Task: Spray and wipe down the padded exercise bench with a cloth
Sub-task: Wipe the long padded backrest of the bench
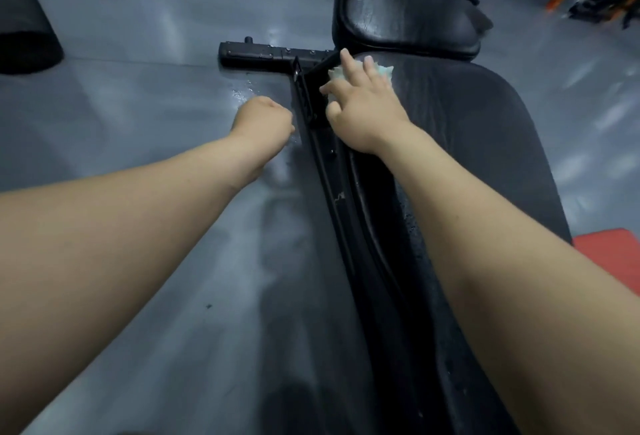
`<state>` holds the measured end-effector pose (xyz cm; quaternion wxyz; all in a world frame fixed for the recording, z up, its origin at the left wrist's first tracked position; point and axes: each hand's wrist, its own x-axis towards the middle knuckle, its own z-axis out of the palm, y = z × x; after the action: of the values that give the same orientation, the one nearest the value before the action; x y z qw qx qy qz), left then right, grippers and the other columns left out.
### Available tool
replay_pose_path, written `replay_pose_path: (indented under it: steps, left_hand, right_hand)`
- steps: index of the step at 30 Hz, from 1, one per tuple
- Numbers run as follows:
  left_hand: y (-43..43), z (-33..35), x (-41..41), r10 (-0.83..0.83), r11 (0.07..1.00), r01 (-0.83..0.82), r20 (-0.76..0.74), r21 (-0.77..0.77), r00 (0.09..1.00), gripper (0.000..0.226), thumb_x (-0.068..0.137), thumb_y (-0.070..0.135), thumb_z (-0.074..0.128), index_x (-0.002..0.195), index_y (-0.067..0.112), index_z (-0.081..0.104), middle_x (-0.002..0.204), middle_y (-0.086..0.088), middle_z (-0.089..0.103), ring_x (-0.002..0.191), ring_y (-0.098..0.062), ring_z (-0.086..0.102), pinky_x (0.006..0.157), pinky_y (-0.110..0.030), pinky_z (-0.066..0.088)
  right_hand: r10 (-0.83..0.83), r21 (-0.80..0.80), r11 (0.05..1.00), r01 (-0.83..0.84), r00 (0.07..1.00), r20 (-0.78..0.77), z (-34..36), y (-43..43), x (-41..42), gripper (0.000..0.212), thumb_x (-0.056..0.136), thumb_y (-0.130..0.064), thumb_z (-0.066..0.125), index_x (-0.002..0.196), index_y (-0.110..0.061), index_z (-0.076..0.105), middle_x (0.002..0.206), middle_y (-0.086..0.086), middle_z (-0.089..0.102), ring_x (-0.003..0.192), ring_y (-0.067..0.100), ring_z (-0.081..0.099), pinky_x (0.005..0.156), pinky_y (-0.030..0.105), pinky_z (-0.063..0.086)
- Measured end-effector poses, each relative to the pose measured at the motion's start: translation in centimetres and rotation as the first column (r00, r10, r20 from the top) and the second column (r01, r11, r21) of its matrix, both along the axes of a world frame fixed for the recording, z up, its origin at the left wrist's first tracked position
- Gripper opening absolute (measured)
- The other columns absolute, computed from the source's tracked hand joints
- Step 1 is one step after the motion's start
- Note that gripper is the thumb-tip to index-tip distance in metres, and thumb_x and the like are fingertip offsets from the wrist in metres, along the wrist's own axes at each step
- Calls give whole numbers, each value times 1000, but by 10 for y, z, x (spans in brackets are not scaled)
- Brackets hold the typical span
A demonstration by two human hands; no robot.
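Wiping under way: right hand (363, 112), fingers spread, presses cloth (382, 71) onto bench (485, 157); left hand (265, 123) fisted, apparently empty; near-edge droplets suggest wiping remains.

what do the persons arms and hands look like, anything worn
The left forearm and right forearm are bare to the frame edge, no sleeves in view. The left hand and right hand wear no gloves; no watch, ring or wristband shows.
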<state>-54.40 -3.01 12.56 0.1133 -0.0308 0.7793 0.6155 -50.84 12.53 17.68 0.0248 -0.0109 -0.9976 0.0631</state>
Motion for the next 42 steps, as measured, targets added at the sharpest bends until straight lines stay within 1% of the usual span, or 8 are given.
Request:
replay_pose_path:
  steps: [4,11,16,19,22,28,37,42]
  left_hand:
    - [16,9,15,-5,999,4,37,31,999,13,96,8,50,91,17,58,81,-3,65,61,-14,53,61,-26,40]
    - [36,28,35,-33,999,32,-82,-16,996,20,82,25,45,87,26,64,95,0,70,82,-20,63,70,-30,49]
    - [43,31,55,-116,993,116,-176,-8,978,30,92,13,41,103,28,64,91,5,63,81,-12,56,75,-25,46]
    - [44,26,67,-195,981,188,-255,-52,947,37,91,10,41,112,29,64,121,3,61,108,-10,57,99,-23,45]
    - [44,17,80,-262,964,238,-309,-115,914,47,96,4,41,134,22,61,151,-1,43,141,-9,39,118,-19,24]
    - [46,-2,86,-336,941,297,-345,-162,876,52,106,15,38,157,23,38,169,3,16,152,-5,15,89,13,4]
    - [42,-16,78,-387,922,342,-378,-183,841,53,107,21,37,159,30,31,171,8,8,151,1,14,94,11,9]
    - [39,-17,73,-404,915,363,-366,-178,839,53,107,21,39,158,35,32,170,11,7,150,2,17,96,8,12]
  right_hand:
    - [25,-18,1000,-26,999,-23,-10,2,34,53,99,-30,42,152,-33,42,171,2,-4,157,29,-6,126,45,-1]
    - [32,-5,999,-32,998,-49,-29,-2,85,62,96,-31,45,157,-35,32,171,3,-4,157,29,-2,126,44,0]
    - [36,20,999,-35,999,-33,-38,-1,113,66,97,-33,42,161,-32,23,171,3,-4,158,29,-3,126,43,-1]
    - [41,40,998,-40,998,-40,-46,1,136,67,99,-34,42,162,-32,19,171,3,-1,158,28,-1,126,43,1]
    - [51,54,997,-48,998,-43,-53,6,159,67,100,-35,42,162,-31,19,171,4,3,158,29,3,126,44,4]
    - [44,108,993,-39,998,-42,-70,12,211,67,98,-42,29,163,-28,18,171,5,11,157,31,11,125,45,10]
    - [69,97,992,-75,996,57,-60,26,203,69,103,-56,12,164,-27,2,171,-1,-4,158,27,-5,128,44,4]
    - [39,44,998,-40,999,25,-48,32,155,63,109,-50,19,164,-23,3,171,0,-4,157,25,-8,127,42,-1]
